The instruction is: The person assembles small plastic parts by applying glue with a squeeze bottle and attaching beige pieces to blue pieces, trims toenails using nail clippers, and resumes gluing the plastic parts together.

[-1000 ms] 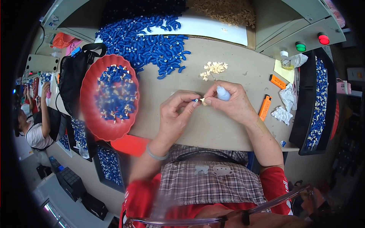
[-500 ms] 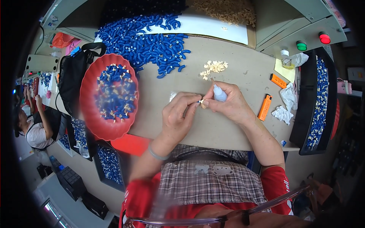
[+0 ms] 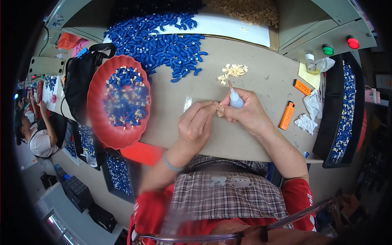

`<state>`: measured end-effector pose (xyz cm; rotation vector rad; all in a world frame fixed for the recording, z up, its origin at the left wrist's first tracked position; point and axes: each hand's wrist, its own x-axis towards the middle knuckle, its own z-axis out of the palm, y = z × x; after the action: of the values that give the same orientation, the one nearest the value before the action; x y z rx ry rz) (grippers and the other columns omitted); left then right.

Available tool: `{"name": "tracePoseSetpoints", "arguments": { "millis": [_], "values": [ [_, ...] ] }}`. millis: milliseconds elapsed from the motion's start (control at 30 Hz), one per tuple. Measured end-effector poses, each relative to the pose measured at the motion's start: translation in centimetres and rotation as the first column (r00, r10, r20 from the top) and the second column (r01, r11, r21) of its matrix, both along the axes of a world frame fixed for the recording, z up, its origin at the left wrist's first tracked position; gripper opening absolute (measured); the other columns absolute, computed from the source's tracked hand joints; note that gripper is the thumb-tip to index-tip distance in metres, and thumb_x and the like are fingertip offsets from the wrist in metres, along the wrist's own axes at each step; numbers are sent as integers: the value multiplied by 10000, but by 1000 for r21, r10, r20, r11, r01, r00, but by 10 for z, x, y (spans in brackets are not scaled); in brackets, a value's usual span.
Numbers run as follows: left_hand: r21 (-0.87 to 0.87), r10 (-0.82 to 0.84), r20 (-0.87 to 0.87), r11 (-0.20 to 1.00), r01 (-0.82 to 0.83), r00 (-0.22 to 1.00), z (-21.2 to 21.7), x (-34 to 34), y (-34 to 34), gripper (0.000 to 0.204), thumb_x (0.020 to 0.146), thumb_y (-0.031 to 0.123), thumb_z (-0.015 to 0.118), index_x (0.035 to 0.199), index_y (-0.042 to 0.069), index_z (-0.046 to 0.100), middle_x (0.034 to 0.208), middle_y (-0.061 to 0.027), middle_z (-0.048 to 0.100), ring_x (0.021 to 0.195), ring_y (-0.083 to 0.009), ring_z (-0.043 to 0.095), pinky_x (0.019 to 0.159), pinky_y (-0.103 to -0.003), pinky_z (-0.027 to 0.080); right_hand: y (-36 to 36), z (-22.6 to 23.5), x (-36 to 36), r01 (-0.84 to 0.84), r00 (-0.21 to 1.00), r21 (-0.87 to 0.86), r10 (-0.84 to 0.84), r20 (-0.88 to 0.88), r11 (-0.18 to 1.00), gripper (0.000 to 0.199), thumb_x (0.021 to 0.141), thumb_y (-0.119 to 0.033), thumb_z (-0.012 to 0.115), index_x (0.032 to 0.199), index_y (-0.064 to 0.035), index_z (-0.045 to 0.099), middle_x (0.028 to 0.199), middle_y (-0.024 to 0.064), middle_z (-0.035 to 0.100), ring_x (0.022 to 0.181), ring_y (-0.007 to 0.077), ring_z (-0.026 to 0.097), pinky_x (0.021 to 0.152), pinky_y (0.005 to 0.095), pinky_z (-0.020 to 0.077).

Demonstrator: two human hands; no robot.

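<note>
A small beige plastic piece (image 3: 220, 111) is being pinched in the left hand (image 3: 197, 127), touching the right hand (image 3: 247, 112), which is gripping a small clear glue bottle (image 3: 235, 98). Beyond, few loose beige pieces (image 3: 232, 71) are waiting; a red plastic basket (image 3: 118, 102) is holding many assembled blue parts; a large blue pile (image 3: 163, 41) is lying farther back.

left hand (image 3: 197, 127) pinches a small tan piece (image 3: 220, 111) | right hand (image 3: 246, 112) grips a small glue bottle (image 3: 234, 98), tip up | hands meet over the bench (image 3: 261, 81) | red tray (image 3: 119, 101) of blue parts to the left | tan pieces pile (image 3: 232, 71) just beyond | orange lighter (image 3: 287, 115) to the right
</note>
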<state>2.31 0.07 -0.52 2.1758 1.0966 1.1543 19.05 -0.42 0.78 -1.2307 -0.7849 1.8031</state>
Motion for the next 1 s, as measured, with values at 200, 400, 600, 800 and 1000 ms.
{"name": "tracePoseSetpoints", "arguments": {
  "millis": [200, 400, 600, 800, 1000],
  "values": [
    [-4, -15, -19, 1000, 15, 1000, 7, -1, -1, 172, 744, -98, 625, 898, -20, 627, 865, -140, 653, 722, -254, 650, 601, -312, 521, -6, -2, -5, 21, 994, 108, -32, 103, 994, 85, 806, -43, 653, 861, -8, 600, 715, 33, 611, 574, 64, 534, 506, 196, 426],
    [277, 250, -138, 939, -204, 959, 29, -52, 22, 169, 771, -94, 559, 902, -12, 627, 854, -144, 648, 745, -273, 639, 621, -331, 514, -4, 7, 11, 79, 996, 134, -83, 23, 988, 121, 825, -46, 629, 926, -8, 575, 761, 33, 588, 593, 69, 515, 519, 202, 407],
    [427, 486, -390, 848, -314, 782, 61, -75, 48, 255, 753, -97, 529, 960, 10, 633, 1061, -156, 589, 960, -318, 577, 814, -386, 472, 2, 12, 16, 105, 994, 188, -101, -28, 976, 255, 833, -20, 582, 1085, -12, 546, 877, 30, 570, 718, 74, 520, 624, 200, 415],
    [111, 237, -331, 971, -211, 914, 20, -47, 41, 292, 712, -88, 485, 985, -19, 562, 971, -176, 553, 867, -355, 582, 708, -402, 501, 2, 11, 11, 81, 996, 229, -86, 12, 970, 417, 858, -30, 556, 1269, -10, 488, 907, 22, 571, 781, 80, 537, 668, 194, 412],
    [60, 291, -383, 955, -291, 877, 8, -35, 41, 234, 723, -69, 505, 939, 2, 558, 945, -160, 535, 828, -343, 594, 686, -403, 499, -4, 11, 14, 106, 991, 250, -123, 52, 962, 414, 905, -108, 537, 1299, -4, 470, 917, 15, 581, 757, 76, 530, 653, 196, 408]
  ]
}}
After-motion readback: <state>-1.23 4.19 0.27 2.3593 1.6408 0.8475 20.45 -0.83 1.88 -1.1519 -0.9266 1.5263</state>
